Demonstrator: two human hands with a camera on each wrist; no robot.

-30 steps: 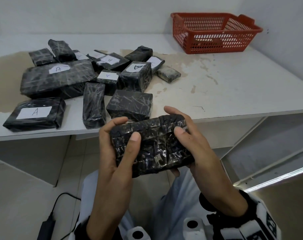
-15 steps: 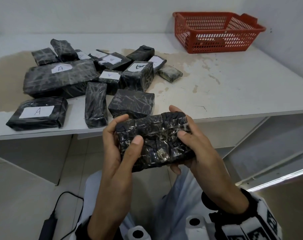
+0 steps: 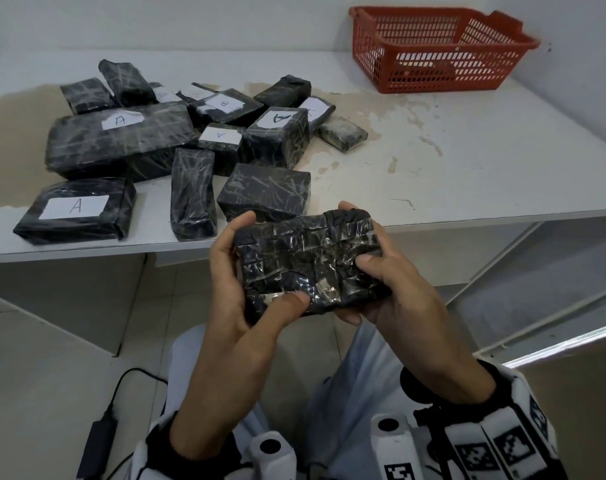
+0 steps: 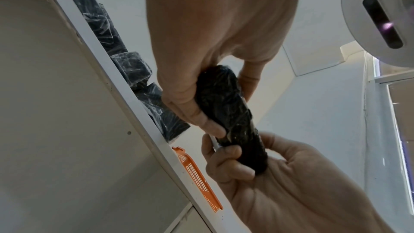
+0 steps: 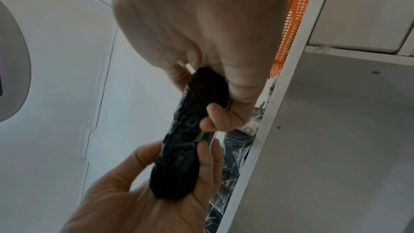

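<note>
A black plastic-wrapped parcel (image 3: 305,261), taped over and with no label showing, is held in the air just in front of the table's front edge (image 3: 467,220). My left hand (image 3: 230,271) grips its left end, thumb pressed on the near face and fingers curled behind. My right hand (image 3: 393,282) grips the right end the same way. The left wrist view shows the parcel (image 4: 226,109) edge-on between my left hand (image 4: 201,59) and right hand (image 4: 268,174). In the right wrist view the parcel (image 5: 186,139) sits between my right hand (image 5: 201,42) and left hand (image 5: 156,192).
Several black wrapped parcels (image 3: 121,140) lie on the left half of the white table, some with paper labels marked A (image 3: 74,206) or B. A red mesh basket (image 3: 433,46) stands at the back right corner. A power adapter and cable (image 3: 97,441) lie on the floor.
The parcel has risen slightly towards the table edge. My left thumb has slid down and to the right along its near face. Both hands keep their hold.
</note>
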